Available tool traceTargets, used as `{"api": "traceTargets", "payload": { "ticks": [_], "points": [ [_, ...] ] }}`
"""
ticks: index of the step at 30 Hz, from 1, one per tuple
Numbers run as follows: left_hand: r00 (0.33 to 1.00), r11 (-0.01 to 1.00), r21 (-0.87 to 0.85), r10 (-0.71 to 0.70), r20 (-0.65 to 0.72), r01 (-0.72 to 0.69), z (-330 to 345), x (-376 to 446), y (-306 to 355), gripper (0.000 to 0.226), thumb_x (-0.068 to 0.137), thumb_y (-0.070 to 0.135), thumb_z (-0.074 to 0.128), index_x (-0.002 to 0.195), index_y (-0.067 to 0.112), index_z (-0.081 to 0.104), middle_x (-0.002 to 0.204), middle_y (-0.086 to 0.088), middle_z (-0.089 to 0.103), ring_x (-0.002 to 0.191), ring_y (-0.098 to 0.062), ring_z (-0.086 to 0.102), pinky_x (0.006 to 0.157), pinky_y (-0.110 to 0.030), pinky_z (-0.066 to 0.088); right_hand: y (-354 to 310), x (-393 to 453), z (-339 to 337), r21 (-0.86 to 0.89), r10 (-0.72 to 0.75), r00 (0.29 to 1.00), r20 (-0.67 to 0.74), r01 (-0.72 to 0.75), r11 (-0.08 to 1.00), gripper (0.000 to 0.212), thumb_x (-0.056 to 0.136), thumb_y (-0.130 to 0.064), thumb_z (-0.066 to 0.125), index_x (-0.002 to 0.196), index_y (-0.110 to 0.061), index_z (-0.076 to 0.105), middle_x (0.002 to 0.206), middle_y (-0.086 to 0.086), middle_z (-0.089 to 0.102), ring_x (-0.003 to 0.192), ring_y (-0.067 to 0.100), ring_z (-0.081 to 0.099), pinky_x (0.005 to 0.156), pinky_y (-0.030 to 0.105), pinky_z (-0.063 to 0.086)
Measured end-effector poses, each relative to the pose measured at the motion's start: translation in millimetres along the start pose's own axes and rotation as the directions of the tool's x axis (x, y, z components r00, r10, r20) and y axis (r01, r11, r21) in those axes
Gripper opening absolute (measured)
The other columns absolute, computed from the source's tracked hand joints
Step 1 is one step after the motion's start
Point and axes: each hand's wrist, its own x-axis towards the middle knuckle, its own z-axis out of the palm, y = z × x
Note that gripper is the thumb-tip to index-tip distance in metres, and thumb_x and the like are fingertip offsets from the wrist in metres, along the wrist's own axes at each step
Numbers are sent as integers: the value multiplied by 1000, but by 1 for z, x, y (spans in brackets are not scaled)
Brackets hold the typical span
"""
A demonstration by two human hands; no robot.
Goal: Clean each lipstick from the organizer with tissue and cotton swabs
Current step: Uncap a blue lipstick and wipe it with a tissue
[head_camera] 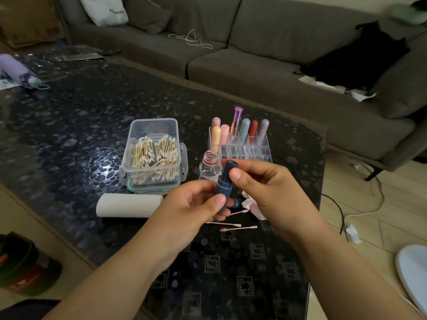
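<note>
The left hand (pixel 196 204) covers the lower end of the dark blue lipstick (pixel 223 181), and the right hand (pixel 261 185) hides its far side and part of a crumpled tissue (pixel 250 205). A small clear bottle (pixel 209 166) stands behind the lipstick, its lower half hidden. One dark blue piece (pixel 235 203), perhaps the cap, peeks out between the hands. The front rows of the clear organizer (pixel 249 147) sit behind the right fingers. A white round object (pixel 413 273) is cut off by the right edge, a dark container (pixel 23 264) by the left.
</note>
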Motion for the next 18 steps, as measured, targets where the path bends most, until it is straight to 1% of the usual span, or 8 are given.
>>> {"api": "traceTargets", "payload": {
  "ticks": [3,5,9,10,12,14,16,18],
  "points": [
    [1000,998,-63,-4,-11,3,2,1,0,35,68,19,64,102,7,65,81,-4,73,73,-14,68,71,-21,55,-1,-2,1,-11,-16,1000,3,16,1000,29,76,-31,62,96,-13,73,92,4,74,92,17,69,83,23,52],
    [999,997,-78,15,-37,-18,3,2,2,31,65,16,67,94,6,65,77,-3,72,70,-11,67,67,-18,54,-2,-2,3,-3,-30,999,-19,30,1000,28,77,-30,63,94,-11,73,93,8,74,94,23,68,87,27,53],
    [993,997,-27,75,-92,-77,5,2,1,17,70,4,70,83,7,59,68,5,68,64,-2,62,60,-14,50,0,-2,8,-26,-86,994,-63,84,996,24,77,-34,67,93,-18,75,97,14,70,98,37,63,93,47,51],
    [994,996,-54,60,-87,-65,5,2,1,18,72,11,69,87,6,60,71,5,68,68,-4,63,64,-16,52,0,-2,9,-26,-93,994,-65,91,995,23,78,-35,68,91,-18,76,97,15,70,96,37,63,91,46,52],
    [999,984,-176,-31,6,32,5,1,0,36,76,30,60,101,5,61,85,-5,69,79,-15,66,76,-29,57,-2,-2,8,1,-81,995,-63,81,997,21,78,-31,68,90,-15,75,95,18,69,89,28,66,83,35,54],
    [987,957,-257,-104,123,133,4,-1,4,47,84,41,46,108,4,61,87,-14,68,78,-23,67,73,-33,56,-7,-3,7,66,-55,998,-36,57,996,25,76,-27,64,91,-9,73,91,16,71,78,16,66,70,23,53],
    [985,946,-288,-114,129,147,5,-2,6,42,84,36,45,101,3,64,75,-12,67,67,-20,64,66,-30,55,-10,-5,6,111,-54,998,-14,56,992,27,76,-25,62,90,-4,71,86,16,71,71,14,65,65,20,52],
    [995,944,-316,-81,64,97,5,-1,6,26,76,24,56,91,5,64,72,-7,66,66,-15,62,68,-26,56,-10,-5,6,79,-69,997,-39,72,994,27,76,-26,62,91,-7,72,93,16,71,82,22,67,75,23,54]
  ]
}}
